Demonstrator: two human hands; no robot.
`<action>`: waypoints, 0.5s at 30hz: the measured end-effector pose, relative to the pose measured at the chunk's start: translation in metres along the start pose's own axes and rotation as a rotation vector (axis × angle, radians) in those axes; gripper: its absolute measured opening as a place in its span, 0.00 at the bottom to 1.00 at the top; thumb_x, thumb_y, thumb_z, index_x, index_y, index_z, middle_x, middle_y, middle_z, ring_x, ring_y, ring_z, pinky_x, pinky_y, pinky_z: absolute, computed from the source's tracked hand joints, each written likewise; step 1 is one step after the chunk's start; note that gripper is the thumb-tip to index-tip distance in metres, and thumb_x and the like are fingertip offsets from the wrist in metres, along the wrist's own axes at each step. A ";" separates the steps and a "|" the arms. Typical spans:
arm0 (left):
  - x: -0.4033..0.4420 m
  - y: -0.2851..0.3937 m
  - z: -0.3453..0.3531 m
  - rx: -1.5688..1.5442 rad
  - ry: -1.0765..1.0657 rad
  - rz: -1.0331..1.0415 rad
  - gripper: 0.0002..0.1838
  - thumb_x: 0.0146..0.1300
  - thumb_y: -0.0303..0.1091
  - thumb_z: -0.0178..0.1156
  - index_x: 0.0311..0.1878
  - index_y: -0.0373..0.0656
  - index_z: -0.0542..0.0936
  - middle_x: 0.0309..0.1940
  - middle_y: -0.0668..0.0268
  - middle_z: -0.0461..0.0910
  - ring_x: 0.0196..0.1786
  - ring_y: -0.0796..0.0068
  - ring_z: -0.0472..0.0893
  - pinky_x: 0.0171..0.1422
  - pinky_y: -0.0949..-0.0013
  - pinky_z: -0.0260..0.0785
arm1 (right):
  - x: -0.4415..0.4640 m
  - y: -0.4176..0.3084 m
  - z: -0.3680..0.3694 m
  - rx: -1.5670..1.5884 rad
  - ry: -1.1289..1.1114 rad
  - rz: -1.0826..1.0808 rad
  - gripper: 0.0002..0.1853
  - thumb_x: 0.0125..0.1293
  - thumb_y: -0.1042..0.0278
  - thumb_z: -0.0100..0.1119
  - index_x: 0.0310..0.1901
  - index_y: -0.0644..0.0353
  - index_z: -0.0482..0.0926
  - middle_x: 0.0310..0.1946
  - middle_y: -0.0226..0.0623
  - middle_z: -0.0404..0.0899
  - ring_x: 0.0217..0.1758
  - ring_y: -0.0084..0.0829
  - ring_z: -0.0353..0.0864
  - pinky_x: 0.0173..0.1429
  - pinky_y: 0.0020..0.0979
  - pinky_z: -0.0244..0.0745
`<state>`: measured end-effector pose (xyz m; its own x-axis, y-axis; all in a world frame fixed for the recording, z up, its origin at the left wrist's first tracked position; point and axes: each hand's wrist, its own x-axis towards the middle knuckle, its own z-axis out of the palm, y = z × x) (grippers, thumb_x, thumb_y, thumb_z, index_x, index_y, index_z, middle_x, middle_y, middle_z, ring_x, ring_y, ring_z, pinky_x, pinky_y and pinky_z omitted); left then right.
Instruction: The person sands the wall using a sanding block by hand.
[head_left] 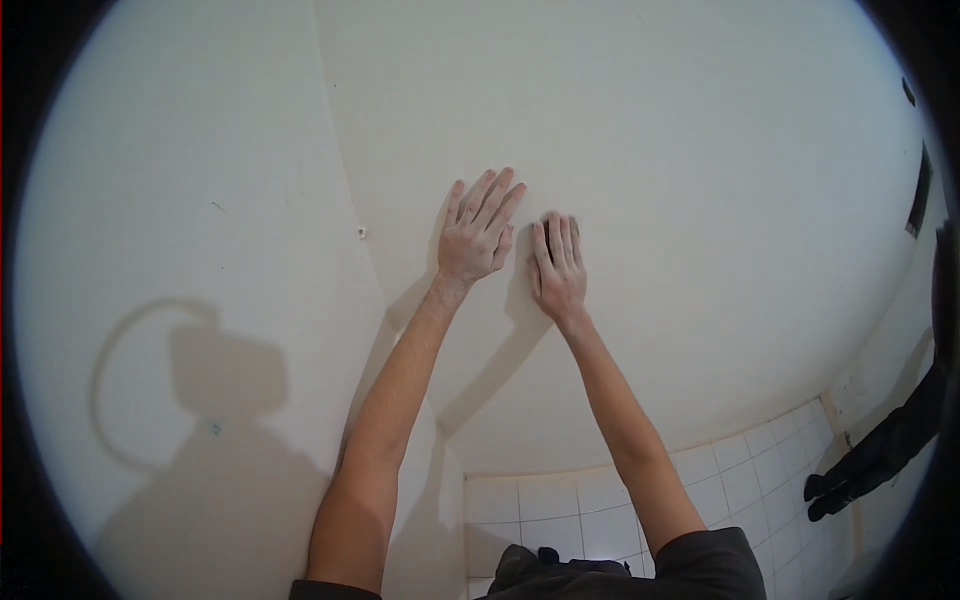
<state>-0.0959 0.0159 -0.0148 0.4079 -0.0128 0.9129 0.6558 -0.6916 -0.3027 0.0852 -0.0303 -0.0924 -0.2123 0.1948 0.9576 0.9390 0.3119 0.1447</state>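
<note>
Off-white paint covers the wall (700, 180) in front, which both hands reach up to. The left hand (473, 240) lies against it, fingers spread. Just beside it and slightly lower, the right hand (561, 272) points up with its fingers close together; a dark patch (549, 229) shows at the fingers, and I cannot tell whether it is a held piece or only shadow. If it is something loose, uneven pressure could let it slip and drop, and a hard edge might scratch the paint. The hands are near enough to knock together should either swing inward. Left of them, the side wall (250, 130) meets the wall at a corner, where a small nub (362, 233) might catch a finger swept that way. Leaning too much weight forward could make a palm skid. Below are white tiles (550, 502); at far right, another person's dark legs (890, 440) stand well apart.
</note>
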 end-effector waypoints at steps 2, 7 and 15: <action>0.000 0.001 -0.001 -0.005 -0.003 -0.001 0.32 0.70 0.38 0.51 0.79 0.55 0.71 0.82 0.68 0.64 0.84 0.66 0.62 0.88 0.42 0.45 | -0.039 -0.005 0.009 -0.014 -0.082 0.024 0.33 0.74 0.64 0.53 0.77 0.69 0.64 0.80 0.64 0.57 0.84 0.64 0.53 0.86 0.59 0.51; -0.001 0.000 -0.001 0.004 -0.012 0.003 0.33 0.69 0.38 0.52 0.79 0.55 0.70 0.82 0.67 0.64 0.84 0.65 0.62 0.88 0.41 0.45 | -0.149 -0.038 0.017 -0.023 -0.293 0.168 0.35 0.74 0.60 0.54 0.77 0.68 0.63 0.79 0.63 0.60 0.83 0.63 0.54 0.87 0.59 0.46; 0.001 0.003 -0.005 -0.024 0.020 -0.007 0.33 0.69 0.36 0.52 0.79 0.54 0.71 0.82 0.69 0.65 0.83 0.68 0.64 0.88 0.44 0.47 | -0.138 -0.056 0.030 -0.027 -0.205 0.326 0.38 0.76 0.56 0.53 0.79 0.73 0.57 0.81 0.67 0.50 0.85 0.67 0.45 0.88 0.61 0.38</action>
<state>-0.0967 0.0099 -0.0138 0.3904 -0.0227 0.9204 0.6429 -0.7088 -0.2902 0.0534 -0.0470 -0.2397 0.0514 0.4625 0.8851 0.9723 0.1792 -0.1501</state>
